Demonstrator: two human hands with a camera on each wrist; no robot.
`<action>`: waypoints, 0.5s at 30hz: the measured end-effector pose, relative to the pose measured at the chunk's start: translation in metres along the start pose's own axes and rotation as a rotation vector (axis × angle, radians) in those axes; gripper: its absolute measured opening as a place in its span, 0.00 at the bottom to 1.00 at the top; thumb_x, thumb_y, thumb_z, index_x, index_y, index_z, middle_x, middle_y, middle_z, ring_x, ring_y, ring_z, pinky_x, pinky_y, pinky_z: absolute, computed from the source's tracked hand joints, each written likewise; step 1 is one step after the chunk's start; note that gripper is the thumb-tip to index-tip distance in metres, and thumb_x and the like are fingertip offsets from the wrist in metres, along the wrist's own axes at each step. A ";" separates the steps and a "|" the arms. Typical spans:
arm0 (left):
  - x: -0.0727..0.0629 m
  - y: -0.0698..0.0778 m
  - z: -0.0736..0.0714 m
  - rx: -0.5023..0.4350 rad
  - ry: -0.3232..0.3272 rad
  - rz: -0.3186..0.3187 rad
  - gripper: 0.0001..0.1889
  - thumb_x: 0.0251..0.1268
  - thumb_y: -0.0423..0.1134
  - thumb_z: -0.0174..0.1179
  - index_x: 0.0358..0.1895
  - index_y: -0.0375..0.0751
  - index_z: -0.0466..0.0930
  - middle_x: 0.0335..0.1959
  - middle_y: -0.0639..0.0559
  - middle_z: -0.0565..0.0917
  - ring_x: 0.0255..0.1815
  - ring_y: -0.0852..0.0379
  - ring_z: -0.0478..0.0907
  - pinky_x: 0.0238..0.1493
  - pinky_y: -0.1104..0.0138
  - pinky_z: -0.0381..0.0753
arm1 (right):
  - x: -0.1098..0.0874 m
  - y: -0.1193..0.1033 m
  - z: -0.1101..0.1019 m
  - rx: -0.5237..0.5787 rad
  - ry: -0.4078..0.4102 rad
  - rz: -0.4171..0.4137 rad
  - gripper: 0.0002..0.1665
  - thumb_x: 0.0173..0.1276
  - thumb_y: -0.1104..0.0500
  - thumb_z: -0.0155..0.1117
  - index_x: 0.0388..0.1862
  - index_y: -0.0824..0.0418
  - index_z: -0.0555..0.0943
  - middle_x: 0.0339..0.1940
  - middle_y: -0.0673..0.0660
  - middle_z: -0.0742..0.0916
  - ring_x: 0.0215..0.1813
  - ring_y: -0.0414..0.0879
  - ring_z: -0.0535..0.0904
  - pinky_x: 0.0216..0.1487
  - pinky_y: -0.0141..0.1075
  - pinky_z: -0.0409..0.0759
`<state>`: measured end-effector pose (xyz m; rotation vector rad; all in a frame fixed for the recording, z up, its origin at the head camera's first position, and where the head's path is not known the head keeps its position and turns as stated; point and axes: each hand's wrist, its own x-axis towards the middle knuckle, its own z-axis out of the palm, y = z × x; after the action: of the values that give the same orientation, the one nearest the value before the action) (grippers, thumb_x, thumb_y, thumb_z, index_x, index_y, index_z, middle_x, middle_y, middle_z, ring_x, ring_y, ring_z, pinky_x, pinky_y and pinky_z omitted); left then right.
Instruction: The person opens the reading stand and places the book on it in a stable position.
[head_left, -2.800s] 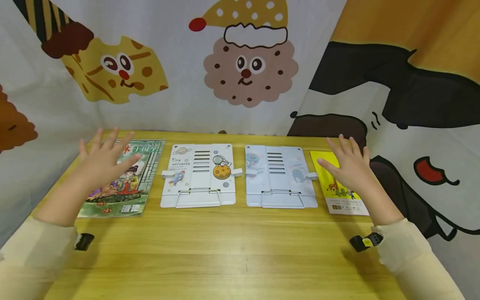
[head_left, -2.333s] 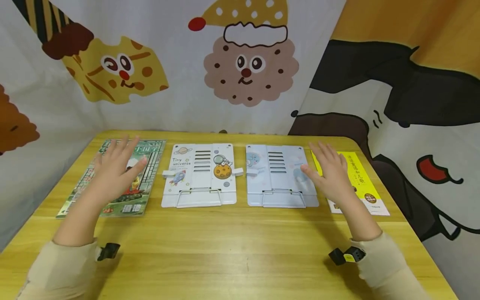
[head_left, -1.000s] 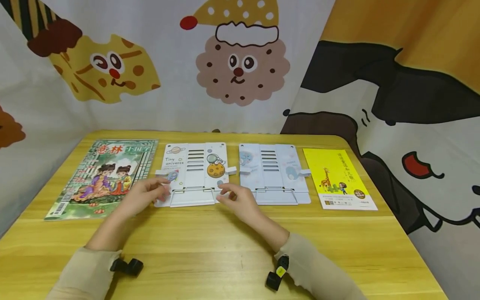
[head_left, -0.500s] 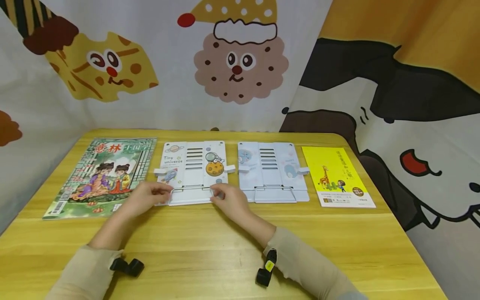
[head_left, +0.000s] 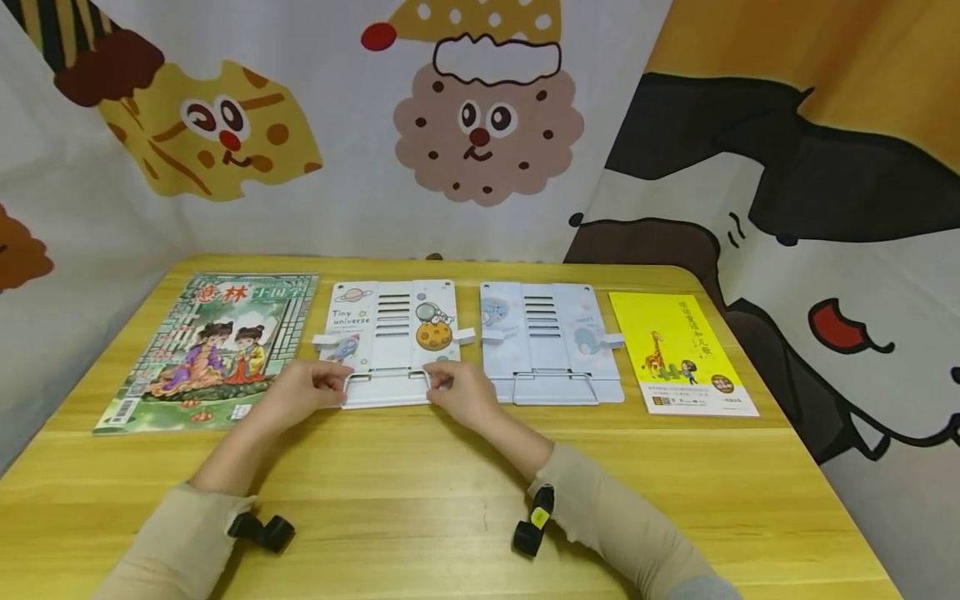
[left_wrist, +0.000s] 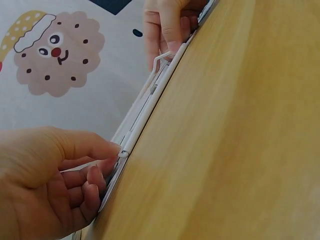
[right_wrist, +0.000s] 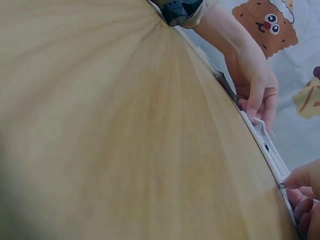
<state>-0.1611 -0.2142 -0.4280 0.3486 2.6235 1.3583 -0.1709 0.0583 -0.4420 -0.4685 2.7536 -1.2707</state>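
The white stand [head_left: 392,353] lies on the desk [head_left: 420,500], its wire bracket [head_left: 386,374] running lengthwise between left grip [head_left: 306,390] and right grip [head_left: 462,393] — both pinching, one at either end, neither nearer.

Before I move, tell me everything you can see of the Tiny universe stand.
The Tiny universe stand is a white panel, metal or plastic by its look, printed with a ringed planet, a rocket and an astronaut. It has slots down the middle, a clip at each side and a wire frame at the near edge. It lies flat on the table, between the magazine and the pale blue stand. The left hand and right hand pinch the wire frame's ends.
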 end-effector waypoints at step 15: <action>-0.003 0.000 -0.006 -0.164 -0.116 0.043 0.18 0.55 0.22 0.63 0.50 0.27 0.74 0.30 0.44 0.78 0.28 0.56 0.74 0.27 0.70 0.75 | -0.002 0.003 -0.004 0.108 -0.057 -0.055 0.22 0.55 0.68 0.71 0.49 0.56 0.79 0.28 0.45 0.82 0.25 0.37 0.72 0.27 0.30 0.70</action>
<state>-0.1601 -0.2196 -0.4247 0.4479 2.4059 1.5064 -0.1709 0.0635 -0.4412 -0.5651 2.6264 -1.3872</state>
